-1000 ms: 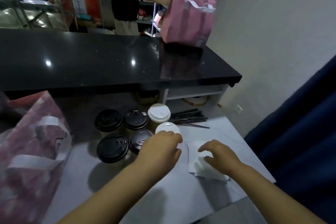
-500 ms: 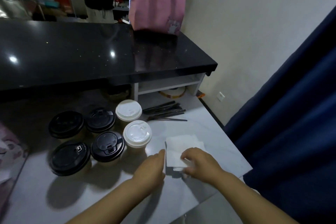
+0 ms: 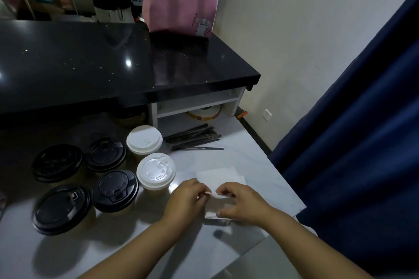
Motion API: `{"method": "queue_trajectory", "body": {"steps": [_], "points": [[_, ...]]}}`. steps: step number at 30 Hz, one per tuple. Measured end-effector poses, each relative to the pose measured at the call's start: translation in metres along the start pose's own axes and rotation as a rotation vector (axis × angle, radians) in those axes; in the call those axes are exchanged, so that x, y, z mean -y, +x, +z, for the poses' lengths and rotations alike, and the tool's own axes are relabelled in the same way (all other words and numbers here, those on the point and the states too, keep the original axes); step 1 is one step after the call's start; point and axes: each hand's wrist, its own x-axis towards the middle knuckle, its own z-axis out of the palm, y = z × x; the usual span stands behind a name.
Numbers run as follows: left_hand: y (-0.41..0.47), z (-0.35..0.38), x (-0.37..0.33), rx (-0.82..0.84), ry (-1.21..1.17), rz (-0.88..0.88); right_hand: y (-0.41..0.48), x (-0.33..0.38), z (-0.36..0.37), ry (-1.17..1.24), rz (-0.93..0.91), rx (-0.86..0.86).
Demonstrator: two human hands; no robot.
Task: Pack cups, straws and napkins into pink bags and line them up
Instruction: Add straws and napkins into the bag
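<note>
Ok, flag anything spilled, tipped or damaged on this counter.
Nothing stands out. All six lidded cups stand upright with no spill visible, the black straws lie loosely bundled, and both hands, left and right, pinch a napkin off the stack.

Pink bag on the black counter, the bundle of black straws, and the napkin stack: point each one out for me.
Pink bag (image 3: 179,4), head view: middle of its front panel.
Black straws (image 3: 192,136), head view: centre of the bundle.
Napkin stack (image 3: 217,173), head view: bare top sheet beyond the hands.
</note>
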Motion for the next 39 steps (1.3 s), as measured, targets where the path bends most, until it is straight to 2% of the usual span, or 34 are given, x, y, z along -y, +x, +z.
{"method": "queue_trajectory", "body": {"steps": [4, 10, 14, 16, 18, 21, 25, 28, 30, 35, 39], "points": [[0.006, 0.002, -0.001, 0.003, -0.004, 0.023, 0.004, 0.010, 0.002, -0.156, -0.063, -0.103], [0.010, 0.004, 0.001, 0.068, -0.066, -0.136, 0.012, 0.009, -0.018, -0.114, 0.008, -0.167], [0.008, 0.007, 0.003, 0.090, -0.041, -0.160, 0.016, 0.006, -0.037, 0.014, 0.016, -0.419], [0.008, 0.008, 0.003, 0.062, -0.008, -0.143, 0.016, 0.009, -0.042, 0.095, -0.070, -0.565], [0.008, 0.008, 0.002, 0.018, 0.033, -0.106, 0.015, 0.013, -0.040, 0.045, -0.182, -0.628], [0.009, 0.005, -0.005, -0.035, 0.141, -0.029, 0.013, 0.007, -0.026, -0.110, -0.239, -0.526], [0.010, 0.007, -0.008, -0.172, 0.276, 0.212, 0.014, -0.005, -0.006, -0.240, -0.110, -0.251], [0.015, 0.008, -0.013, -0.227, 0.299, 0.350, 0.013, -0.008, -0.006, -0.031, 0.009, -0.242], [0.019, 0.008, -0.022, -0.220, 0.319, 0.405, 0.012, -0.007, -0.012, 0.095, 0.025, -0.253], [0.022, -0.008, -0.052, -0.275, 0.130, 0.341, 0.002, 0.017, -0.039, 0.341, -0.059, -0.248], [0.010, -0.041, -0.067, -0.380, -0.057, 0.183, -0.006, 0.058, -0.057, 0.366, -0.138, -0.206]]}}
